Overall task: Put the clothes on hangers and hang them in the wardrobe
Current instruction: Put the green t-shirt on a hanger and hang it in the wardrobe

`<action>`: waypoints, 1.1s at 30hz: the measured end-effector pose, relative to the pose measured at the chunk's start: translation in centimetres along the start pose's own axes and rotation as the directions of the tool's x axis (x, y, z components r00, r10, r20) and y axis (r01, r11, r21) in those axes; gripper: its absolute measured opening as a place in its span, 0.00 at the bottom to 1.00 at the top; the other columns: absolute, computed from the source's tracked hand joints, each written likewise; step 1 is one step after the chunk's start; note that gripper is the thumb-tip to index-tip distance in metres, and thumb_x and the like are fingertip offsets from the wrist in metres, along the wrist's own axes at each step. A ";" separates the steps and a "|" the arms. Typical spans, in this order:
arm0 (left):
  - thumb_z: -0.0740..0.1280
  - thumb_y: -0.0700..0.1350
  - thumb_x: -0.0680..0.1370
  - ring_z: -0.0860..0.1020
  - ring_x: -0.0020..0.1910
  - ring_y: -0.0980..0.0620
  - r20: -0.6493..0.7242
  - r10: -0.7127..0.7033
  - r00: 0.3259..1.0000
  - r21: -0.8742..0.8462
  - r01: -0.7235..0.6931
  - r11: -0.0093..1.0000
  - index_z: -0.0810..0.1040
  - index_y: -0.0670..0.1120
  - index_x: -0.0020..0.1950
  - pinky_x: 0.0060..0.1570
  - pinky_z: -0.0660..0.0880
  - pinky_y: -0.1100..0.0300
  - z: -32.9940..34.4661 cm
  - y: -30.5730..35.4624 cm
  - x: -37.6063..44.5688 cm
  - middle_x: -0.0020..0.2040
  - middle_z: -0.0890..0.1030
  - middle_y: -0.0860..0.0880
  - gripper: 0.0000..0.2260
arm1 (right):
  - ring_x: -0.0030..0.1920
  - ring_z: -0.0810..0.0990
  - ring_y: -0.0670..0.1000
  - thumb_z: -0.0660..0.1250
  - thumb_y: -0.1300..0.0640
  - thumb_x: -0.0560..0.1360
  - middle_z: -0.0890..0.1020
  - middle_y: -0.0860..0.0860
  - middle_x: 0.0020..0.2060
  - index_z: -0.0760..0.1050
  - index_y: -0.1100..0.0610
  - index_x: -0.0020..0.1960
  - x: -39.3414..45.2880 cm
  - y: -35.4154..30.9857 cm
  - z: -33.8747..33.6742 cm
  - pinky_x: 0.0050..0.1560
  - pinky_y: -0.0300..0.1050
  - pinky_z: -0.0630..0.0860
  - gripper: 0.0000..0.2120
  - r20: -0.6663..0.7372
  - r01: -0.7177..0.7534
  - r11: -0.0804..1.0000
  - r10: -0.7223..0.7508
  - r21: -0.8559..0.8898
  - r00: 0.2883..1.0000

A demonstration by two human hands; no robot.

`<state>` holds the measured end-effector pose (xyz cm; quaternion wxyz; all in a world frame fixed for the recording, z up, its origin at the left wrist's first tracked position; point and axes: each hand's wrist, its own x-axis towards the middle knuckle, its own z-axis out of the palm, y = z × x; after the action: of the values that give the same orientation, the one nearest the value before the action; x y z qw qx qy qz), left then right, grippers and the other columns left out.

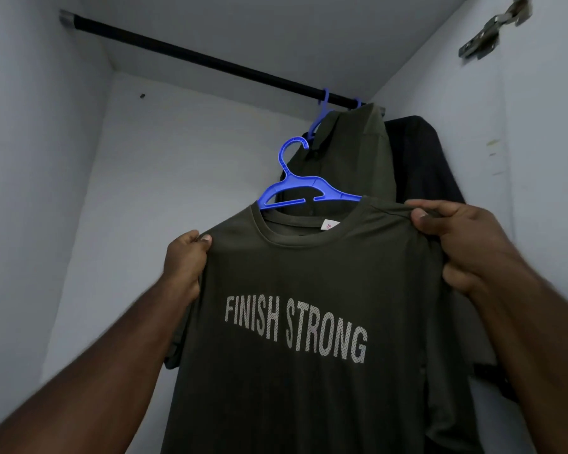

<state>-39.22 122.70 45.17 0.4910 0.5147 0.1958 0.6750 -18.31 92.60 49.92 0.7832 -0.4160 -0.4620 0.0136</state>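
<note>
While pale walls close in on the left, back and right, the wardrobe (177, 142) opens upward to a plain ceiling panel. A black rail (210, 62) runs from a metal socket high at the left wall down toward the back right corner. Near that right end of the rail hang two garments on blue hooks: an olive shirt (351, 149) and, just beside it against the right wall, a dark garment (420, 158). A metal hinge (492, 31) sits at the top right, on the door edge.

Both arms reach up from the lower corners. The left hand (186, 260) pinches the left shoulder of an olive T-shirt (309, 355), thumb on the front of the cloth and fingers curled behind it. The T-shirt, printed FINISH STRONG in pale letters, is held up in the middle of the wardrobe opening, below the rail and in front of the hung shirt. A blue hanger (304, 185) stands out of its neck hole, tilted, its hook free in the air and not on the rail. The right hand (463, 244) grips the right shoulder, thumb on the front of the seam and fingers folded round the fabric.
</note>
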 end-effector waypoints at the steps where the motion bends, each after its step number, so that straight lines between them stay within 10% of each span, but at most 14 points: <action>1: 0.66 0.44 0.82 0.73 0.69 0.46 -0.006 0.040 0.999 0.069 -0.040 0.997 0.71 0.43 0.75 0.71 0.70 0.50 0.2 -0.2 0.7 0.71 0.75 0.46 0.21 | 0.39 0.84 0.47 0.66 0.67 0.79 0.86 0.53 0.40 0.82 0.59 0.52 0.6 0.3 0.6 0.41 0.37 0.82 0.08 -0.001 0.009 1.000 -0.009 -0.005 1.000; 6: 0.65 0.47 0.83 0.73 0.71 0.50 0.059 0.219 0.974 -0.059 -0.215 0.975 0.73 0.44 0.74 0.72 0.67 0.55 2.3 0.2 2.5 0.69 0.77 0.48 0.20 | 0.40 0.84 0.47 0.66 0.66 0.79 0.85 0.55 0.43 0.82 0.58 0.51 3.5 1.3 4.0 0.42 0.38 0.83 0.07 -0.036 0.052 0.998 -0.053 -0.041 0.998; 14: 0.55 0.59 0.84 0.71 0.73 0.46 0.489 0.084 0.868 -0.547 0.231 0.805 0.71 0.42 0.74 0.73 0.67 0.50 4.5 2.0 4.1 0.73 0.73 0.43 0.26 | 0.48 0.84 0.51 0.69 0.63 0.78 0.85 0.56 0.48 0.83 0.55 0.50 7.7 2.2 8.8 0.46 0.42 0.82 0.07 -0.136 0.080 0.984 -0.102 -0.161 0.986; 28: 0.53 0.66 0.82 0.67 0.76 0.42 0.592 0.125 0.796 -0.638 0.368 0.676 0.67 0.41 0.76 0.74 0.64 0.46 9.6 2.9 11.1 0.76 0.69 0.41 0.34 | 0.50 0.82 0.50 0.67 0.63 0.79 0.84 0.52 0.52 0.83 0.59 0.55 14.7 0.4 15.0 0.56 0.46 0.80 0.08 -0.170 0.185 0.915 -0.259 -0.357 0.951; 33: 0.52 0.67 0.82 0.65 0.77 0.42 0.596 0.161 0.787 -0.631 0.335 0.700 0.66 0.41 0.77 0.75 0.62 0.46 12.0 3.3 13.6 0.77 0.67 0.40 0.35 | 0.40 0.80 0.52 0.68 0.65 0.75 0.84 0.60 0.54 0.81 0.62 0.58 19.0 -0.4 15.6 0.45 0.47 0.80 0.12 -0.162 0.227 0.905 -0.300 -0.361 0.940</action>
<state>-29.95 130.09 59.32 0.7188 0.4638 -0.2229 0.4675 -18.99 110.00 67.24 0.7399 -0.4760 -0.4230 -0.2168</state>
